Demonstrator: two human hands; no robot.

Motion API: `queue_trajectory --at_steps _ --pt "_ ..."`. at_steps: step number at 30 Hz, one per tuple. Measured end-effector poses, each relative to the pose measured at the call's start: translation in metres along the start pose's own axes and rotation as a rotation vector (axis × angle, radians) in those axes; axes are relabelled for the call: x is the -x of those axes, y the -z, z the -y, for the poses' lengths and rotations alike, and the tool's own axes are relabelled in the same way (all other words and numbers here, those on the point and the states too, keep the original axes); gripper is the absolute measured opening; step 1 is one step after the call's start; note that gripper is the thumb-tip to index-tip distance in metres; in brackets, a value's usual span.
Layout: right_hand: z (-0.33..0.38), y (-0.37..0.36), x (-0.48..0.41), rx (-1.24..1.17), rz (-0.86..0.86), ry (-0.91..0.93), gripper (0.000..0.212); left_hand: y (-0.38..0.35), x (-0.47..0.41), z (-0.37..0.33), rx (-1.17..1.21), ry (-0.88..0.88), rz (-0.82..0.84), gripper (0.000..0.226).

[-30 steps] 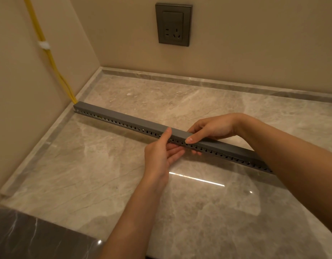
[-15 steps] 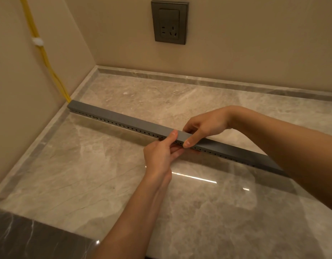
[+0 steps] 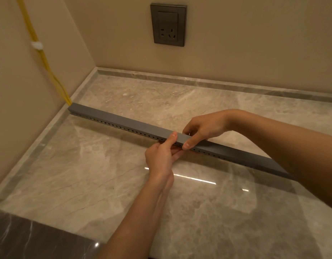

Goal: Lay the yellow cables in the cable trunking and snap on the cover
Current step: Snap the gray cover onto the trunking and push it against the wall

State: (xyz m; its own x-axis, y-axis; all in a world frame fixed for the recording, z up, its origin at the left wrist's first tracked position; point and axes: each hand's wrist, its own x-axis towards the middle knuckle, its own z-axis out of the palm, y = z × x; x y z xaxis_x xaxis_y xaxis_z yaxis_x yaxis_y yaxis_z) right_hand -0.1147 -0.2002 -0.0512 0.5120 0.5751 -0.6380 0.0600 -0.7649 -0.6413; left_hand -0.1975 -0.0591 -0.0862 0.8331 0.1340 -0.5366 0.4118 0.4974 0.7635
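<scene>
So the grey trunking [image 3: 124, 122] lies diagonally across the marble surface [image 3: 86, 174], from the left wall at about 10 o'clock down toward 4 o'clock, where its end goes under the right forearm. Its top face is closed along the whole visible run, with a row of little holes on the near side. The 10 o'clock end butts right up to the raised marble lip [image 3: 180, 79] that runs along both walls, and the yellow cables [image 3: 42, 58] come down the left wall into it there. Left hand [image 3: 161, 157] pinches the trunking mid-length, thumb on top and fingers curled in on the near side. Right hand [image 3: 204, 128] is just beside it, fingers hooked over from the far side, thumb on the near edge. There's open marble on both sides of the run. A white clip [image 3: 37, 45] holds the cables at 11 o'clock, a dark wall socket [image 3: 168, 25] sits at 12, and a dark slab [image 3: 30, 238] is at 7.
</scene>
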Motion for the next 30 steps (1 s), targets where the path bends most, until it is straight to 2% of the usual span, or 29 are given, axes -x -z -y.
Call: queue_trajectory --at_steps 5,8,10,13,16,19,24,30 --pt "-0.016 -0.006 0.003 -0.219 -0.009 0.077 0.041 0.004 -0.007 -0.011 -0.046 0.011 0.067 0.027" --pt "-0.016 -0.009 0.005 -0.315 0.033 0.111 0.034 0.005 -0.009 -0.013 -0.057 0.012 0.056 0.024" --pt "-0.014 -0.009 0.006 -0.325 0.042 0.072 0.038 0.006 -0.010 -0.013 -0.063 0.001 0.016 0.023" --pt "-0.008 -0.011 0.001 -0.224 -0.063 -0.080 0.056 0.008 -0.013 -0.014 -0.061 -0.012 -0.046 0.019" --pt "0.004 -0.015 -0.014 -0.019 -0.295 -0.239 0.064 0.007 -0.015 -0.017 -0.052 0.021 -0.039 0.015" --pt "0.016 -0.023 -0.025 0.197 -0.460 -0.242 0.055 0.003 -0.016 -0.019 -0.024 0.056 -0.033 0.012" --pt "0.018 -0.036 -0.025 0.484 -0.575 -0.238 0.020 -0.003 -0.016 -0.018 0.011 0.039 -0.063 0.008" --pt "0.019 -0.042 -0.024 0.649 -0.647 -0.170 0.020 -0.002 -0.016 -0.017 0.005 0.010 -0.078 0.008"
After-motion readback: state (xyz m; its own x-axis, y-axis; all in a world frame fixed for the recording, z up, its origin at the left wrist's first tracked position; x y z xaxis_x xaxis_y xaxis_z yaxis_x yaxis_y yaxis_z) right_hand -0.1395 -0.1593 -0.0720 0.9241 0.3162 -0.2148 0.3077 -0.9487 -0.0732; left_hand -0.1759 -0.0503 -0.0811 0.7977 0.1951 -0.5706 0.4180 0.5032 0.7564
